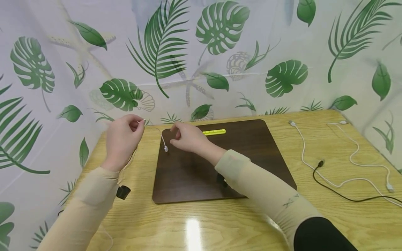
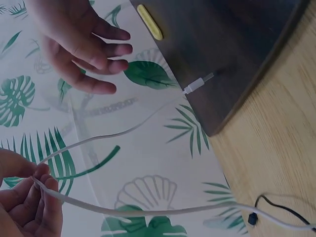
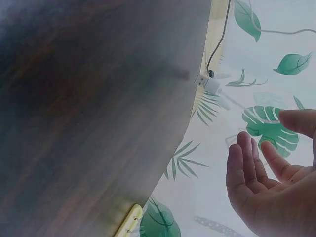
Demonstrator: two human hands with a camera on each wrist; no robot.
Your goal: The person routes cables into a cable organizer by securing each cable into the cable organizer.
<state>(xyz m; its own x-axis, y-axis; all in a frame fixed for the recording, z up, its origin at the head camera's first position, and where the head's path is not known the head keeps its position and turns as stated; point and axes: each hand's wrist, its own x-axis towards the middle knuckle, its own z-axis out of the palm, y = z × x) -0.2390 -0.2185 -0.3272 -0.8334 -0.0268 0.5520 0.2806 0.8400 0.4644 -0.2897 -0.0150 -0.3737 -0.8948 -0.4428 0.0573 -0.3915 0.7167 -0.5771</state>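
A white USB cable [image 2: 123, 212] is pinched between the thumb and fingers of my left hand [image 1: 123, 139], raised above the left side of the table. One end dangles from that hand, its white plug [image 1: 166, 149] hanging over the dark brown board [image 1: 194, 174]. The cable's other part runs down toward the table on the left. My right hand [image 1: 190, 137] is just right of the dangling plug, above the board's far left part. Its fingers are loosely bent and apart, holding nothing. A yellow strip [image 1: 216, 132] on the board is partly hidden behind this hand.
Two white cables [image 1: 303, 146] [image 1: 358, 148] and a black cable [image 1: 333, 192] lie on the wooden table [image 1: 220, 223] at the right. Another black cable [image 2: 281, 206] shows in the left wrist view. A leaf-patterned curtain [image 1: 188, 52] rises behind the table and along its left.
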